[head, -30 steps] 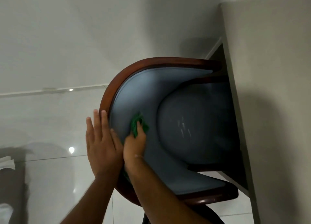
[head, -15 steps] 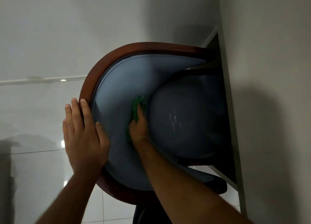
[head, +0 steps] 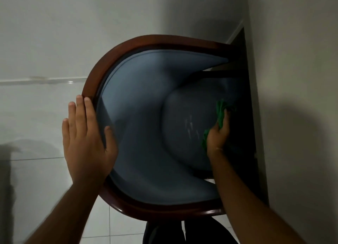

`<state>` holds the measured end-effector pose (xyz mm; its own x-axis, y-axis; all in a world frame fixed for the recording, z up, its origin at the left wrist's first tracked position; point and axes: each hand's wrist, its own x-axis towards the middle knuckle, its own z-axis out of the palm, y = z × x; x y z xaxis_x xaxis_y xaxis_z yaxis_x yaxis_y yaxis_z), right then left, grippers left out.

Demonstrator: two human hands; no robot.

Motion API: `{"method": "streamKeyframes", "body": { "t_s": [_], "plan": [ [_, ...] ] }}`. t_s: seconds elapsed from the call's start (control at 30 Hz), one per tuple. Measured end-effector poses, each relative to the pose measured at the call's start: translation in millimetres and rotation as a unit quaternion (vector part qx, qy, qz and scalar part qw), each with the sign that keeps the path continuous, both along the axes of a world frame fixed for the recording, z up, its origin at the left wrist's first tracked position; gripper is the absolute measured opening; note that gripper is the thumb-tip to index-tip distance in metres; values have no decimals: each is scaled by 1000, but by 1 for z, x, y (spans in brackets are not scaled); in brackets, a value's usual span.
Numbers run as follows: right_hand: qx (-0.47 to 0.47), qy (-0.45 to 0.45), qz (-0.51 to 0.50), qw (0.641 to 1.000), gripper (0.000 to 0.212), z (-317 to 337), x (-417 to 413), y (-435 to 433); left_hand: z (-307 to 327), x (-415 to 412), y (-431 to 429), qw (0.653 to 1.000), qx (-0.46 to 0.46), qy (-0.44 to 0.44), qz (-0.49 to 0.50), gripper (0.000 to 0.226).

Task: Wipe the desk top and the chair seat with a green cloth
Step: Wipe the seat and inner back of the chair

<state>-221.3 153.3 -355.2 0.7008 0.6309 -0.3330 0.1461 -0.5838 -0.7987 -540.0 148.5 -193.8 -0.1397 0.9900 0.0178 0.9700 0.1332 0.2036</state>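
A: What is sitting along the left of the frame?

B: Pale floor tiles (head: 36, 115) are filling that side, with grout lines running across them and a dim shadow lying over the lower left corner.

A: And the left hand?

B: The left hand (head: 86, 139) is lying flat and open, fingers spread, across the curved wooden rim (head: 102, 75) of the chair at centre left; its thumb is reaching over onto the blue padded backrest (head: 131, 90), and it is gripping nothing.

A: What is showing in the middle?

B: The chair seat (head: 184, 126), a rounded grey-blue cushion, is sitting inside the sweep of the backrest, with a few small pale streaks glinting near its centre.

A: Where is the green cloth?

B: The green cloth (head: 220, 113) is bunching at the right edge of the seat, centre right of the frame, pressed against the cushion. The right hand (head: 218, 134) is closing over it, fingers curled around the fabric, and more green is poking out below the palm.

A: And farther right?

B: The chair's right side is disappearing into a dark gap under the surface (head: 296, 79), whose plain beige top is filling the right of the frame
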Motion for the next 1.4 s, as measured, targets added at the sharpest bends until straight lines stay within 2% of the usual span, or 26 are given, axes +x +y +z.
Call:
{"method": "streamKeyframes", "body": {
  "t_s": [0.1, 0.23, 0.3, 0.4, 0.43, 0.5, 0.53, 0.57, 0.6, 0.63, 0.7, 0.73, 0.8, 0.9, 0.97, 1.03, 1.13, 1.2, 1.23, 1.33, 1.4],
  "plan": [
    [-26, -82, 140, 986, 66, -28, 6, 24, 0, 2, -2, 1000, 6, 2, -2, 76],
    [-137, -160, 369, 905, 72, -60, -12, 36, -4, 0, -2, 1000, 14, -1, -4, 75],
    [-140, -184, 498, 835, 74, -67, -31, 24, -7, -1, -1, 1000, 18, 2, -6, 74],
    [-132, -197, 707, 666, 67, -71, -40, -20, -9, -3, -3, 1000, 20, 3, -7, 74],
    [-130, -195, 748, 621, 64, -69, -33, -34, -8, -3, -4, 1000, 19, 2, -7, 74],
    [-134, -195, 783, 576, 62, -68, -6, -50, -8, -4, -4, 1000, 13, -4, -9, 74],
    [-151, -209, 779, 571, 63, -66, 8, -54, -8, -5, -4, 1000, 10, -6, -10, 73],
    [-172, -229, 757, 587, 66, -64, 21, -56, -8, -5, -2, 1000, 10, -9, -10, 73],
    [-188, -242, 715, 628, 69, -62, 29, -57, -8, -6, -2, 1000, 9, -10, -12, 73],
    [-197, -245, 648, 694, 72, -60, 36, -55, -8, -5, -1, 1000, 9, -9, -14, 73],
    [-191, -236, 451, 839, 73, -56, 42, -42, -7, -5, -1, 1000, 7, -9, -16, 74],
    [-189, -239, 350, 886, 70, -56, 43, -30, -6, -4, -1, 1000, 7, -12, -15, 74],
    [-198, -261, 192, 925, 64, -56, 49, 4, -5, -2, 0, 1000, 5, -18, -16, 74],
    [-186, -279, 99, 937, 63, -63, 56, 56, -6, -5, 1, 999, 2, -19, -27, 73],
    [-188, -279, 135, 932, 60, -68, 56, 84, -10, -10, 1, 999, 4, -12, -40, 73],
    [-187, -279, 253, 907, 58, -75, 43, 101, -18, -16, 0, 999, 12, -12, -46, 73],
    [-151, -306, 495, 799, 65, -82, -7, 90, -30, -22, 1, 998, 13, -29, -45, 73],
    [-113, -283, 623, 720, 67, -84, -44, 51, -34, -25, -1, 999, 12, -25, -41, 74],
    [-87, -251, 671, 692, 63, -81, -54, 27, -35, -26, -2, 999, 15, -22, -41, 74],
    [-38, -145, 755, 639, 49, -68, -49, -28, -35, -26, -1, 999, 21, -20, -43, 76],
    [-41, -130, 784, 605, 47, -66, -32, -35, -34, -24, 2, 999, 24, -25, -40, 78]
  ]
}}
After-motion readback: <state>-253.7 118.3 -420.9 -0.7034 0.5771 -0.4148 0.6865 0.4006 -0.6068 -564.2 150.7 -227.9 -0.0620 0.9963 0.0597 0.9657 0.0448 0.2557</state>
